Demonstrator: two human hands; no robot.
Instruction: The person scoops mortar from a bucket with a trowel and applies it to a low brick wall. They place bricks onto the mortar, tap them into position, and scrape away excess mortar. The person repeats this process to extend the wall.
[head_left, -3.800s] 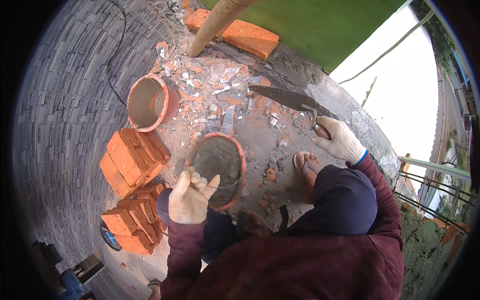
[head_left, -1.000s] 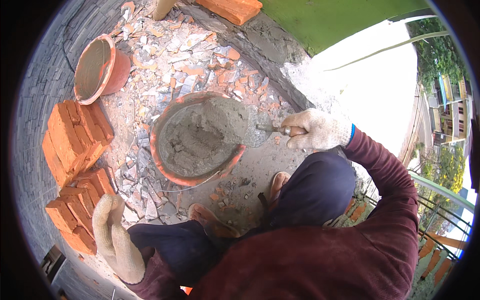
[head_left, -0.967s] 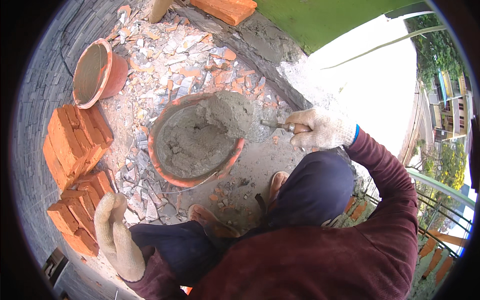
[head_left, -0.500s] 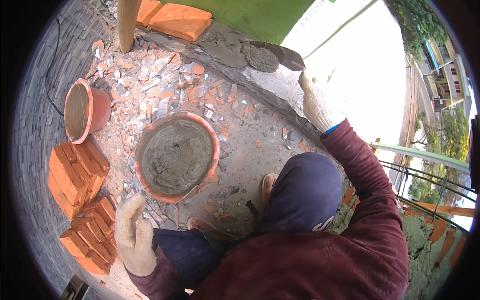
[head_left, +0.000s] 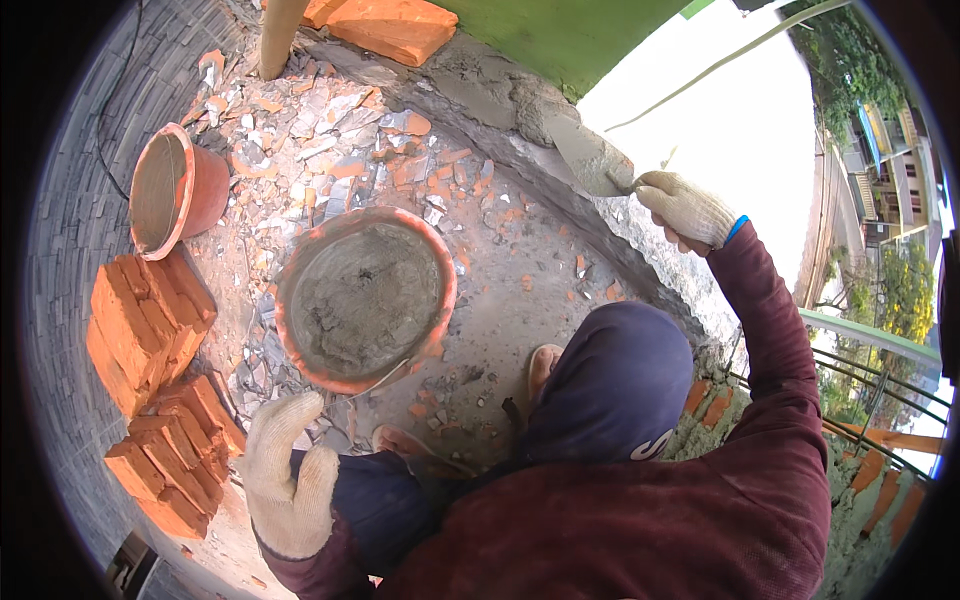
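Observation:
My right hand [head_left: 690,208], in a cream knit glove, is closed round the handle of a trowel [head_left: 598,163]. The mortar-smeared blade lies at the low wall ledge, against the end of a bed of wet grey mortar [head_left: 490,85]. My left hand [head_left: 285,480], gloved the same way, is raised above my left knee with fingers and thumb apart and nothing between them. Just beyond it on the ground stands an orange bucket [head_left: 447,270] holding grey mortar [head_left: 365,300].
Orange bricks [head_left: 150,320] are stacked at the left, with another stack [head_left: 175,455] nearer me. A second orange bucket [head_left: 207,190] stands behind them. Broken rubble [head_left: 330,150] covers the far ground. Bricks [head_left: 395,28] sit on the ledge beside a wooden post [head_left: 279,40] and green panel [head_left: 560,40].
My right hand has moved right and slightly down, turning the trowel so its broad blade face shows. The mortar lump near the blade looks flatter. My left hand stays open above the knee.

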